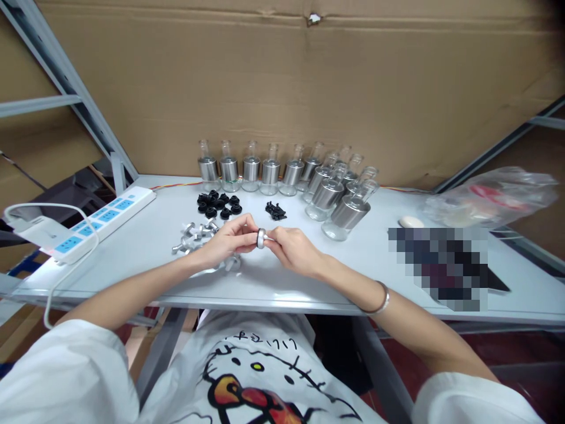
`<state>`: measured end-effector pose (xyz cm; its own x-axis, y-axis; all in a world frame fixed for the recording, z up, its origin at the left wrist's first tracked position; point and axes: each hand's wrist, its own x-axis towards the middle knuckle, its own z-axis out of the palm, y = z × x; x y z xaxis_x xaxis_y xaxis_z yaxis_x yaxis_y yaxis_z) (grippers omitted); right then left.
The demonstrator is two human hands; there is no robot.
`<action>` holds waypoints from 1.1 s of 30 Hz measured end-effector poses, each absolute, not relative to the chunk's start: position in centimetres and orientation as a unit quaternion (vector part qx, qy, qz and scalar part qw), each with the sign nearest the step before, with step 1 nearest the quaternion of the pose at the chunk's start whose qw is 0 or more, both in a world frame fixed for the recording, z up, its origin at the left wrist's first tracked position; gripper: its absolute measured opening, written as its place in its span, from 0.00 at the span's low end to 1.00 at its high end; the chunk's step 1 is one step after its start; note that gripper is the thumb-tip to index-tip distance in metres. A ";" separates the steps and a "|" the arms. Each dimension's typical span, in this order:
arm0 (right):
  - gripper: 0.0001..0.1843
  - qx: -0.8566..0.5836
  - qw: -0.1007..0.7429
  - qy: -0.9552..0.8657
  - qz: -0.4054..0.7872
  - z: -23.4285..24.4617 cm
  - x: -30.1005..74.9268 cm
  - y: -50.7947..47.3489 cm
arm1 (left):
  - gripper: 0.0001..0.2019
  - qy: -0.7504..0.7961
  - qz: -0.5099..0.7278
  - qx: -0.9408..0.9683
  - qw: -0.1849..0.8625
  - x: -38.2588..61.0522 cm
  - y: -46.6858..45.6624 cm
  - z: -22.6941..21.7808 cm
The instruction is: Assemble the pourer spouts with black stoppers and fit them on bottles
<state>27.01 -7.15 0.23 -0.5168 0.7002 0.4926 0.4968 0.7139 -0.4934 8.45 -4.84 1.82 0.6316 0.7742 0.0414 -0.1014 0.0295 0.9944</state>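
Observation:
Above the front half of the table, both hands meet at a silver metal pourer cap [261,238], round with a dark rim and a thin stem. The dark-rimmed side is pinched between the thumb and fingers of my left hand [230,240]. My right hand [295,250] has its fingertips closed around the thin stem, which they partly hide. Several similar silver pourer caps [190,234] lie loose under and beside my left hand. Behind them is a group of black round stoppers [219,203]. Small black pieces [276,210] sit in a pile beyond my hands.
Several glass bottles with steel sleeves [271,171] stand along the back and back right. A white power strip [106,221] with a cable lies at the left. On the right are a plastic bag [494,197], a white oval object [411,222] and a blurred-out dark item [441,268].

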 end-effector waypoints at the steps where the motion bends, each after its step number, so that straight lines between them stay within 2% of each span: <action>1: 0.12 -0.360 0.351 -0.847 0.169 0.2 26.9 -7.1 | 0.20 0.275 0.334 0.611 0.663 8.5 -4.8 1.7; 4: 0.13 -0.373 0.378 -0.784 0.320 0.5 26.7 -7.0 | 0.18 0.280 0.358 0.632 0.627 8.5 -4.8 1.5; 7: 0.18 -0.326 0.404 -0.697 0.495 0.8 26.8 -6.7 | 0.16 0.267 0.368 0.671 0.587 8.2 -4.9 1.6; 10: 0.22 -0.298 0.419 -0.638 0.574 1.1 27.2 -6.3 | 0.17 0.236 0.355 0.711 0.559 7.8 -5.0 2.1; 15: 0.21 -0.310 0.420 -0.670 0.529 1.2 27.5 -6.0 | 0.13 0.259 0.371 0.750 0.482 7.2 -4.5 2.0; 19: 0.18 -0.399 0.484 -0.706 0.331 1.1 27.3 -6.1 | 0.13 0.246 0.368 0.730 0.522 7.5 -4.3 1.7; 21: 0.14 -0.436 0.504 -0.691 0.279 1.1 27.2 -6.4 | 0.14 0.240 0.362 0.708 0.557 7.7 -4.4 1.6; 24: 0.13 -0.424 0.492 -0.675 0.350 1.2 27.0 -6.8 | 0.15 0.240 0.388 0.689 0.563 7.8 -4.3 1.5; 28: 0.22 -0.356 0.451 -0.660 0.485 0.7 26.6 -7.2 | 0.14 0.248 0.391 0.698 0.546 7.8 -4.2 1.4; 33: 0.19 -0.339 0.456 -0.655 0.497 0.4 26.4 -7.2 | 0.13 0.240 0.360 0.706 0.561 7.8 -4.5 1.6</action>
<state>26.43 -7.21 0.41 -0.3541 0.8981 0.2608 -0.0094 0.2754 -0.9613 7.85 -4.54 1.64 0.6255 0.7429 0.2385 -0.0648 -0.2552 0.9647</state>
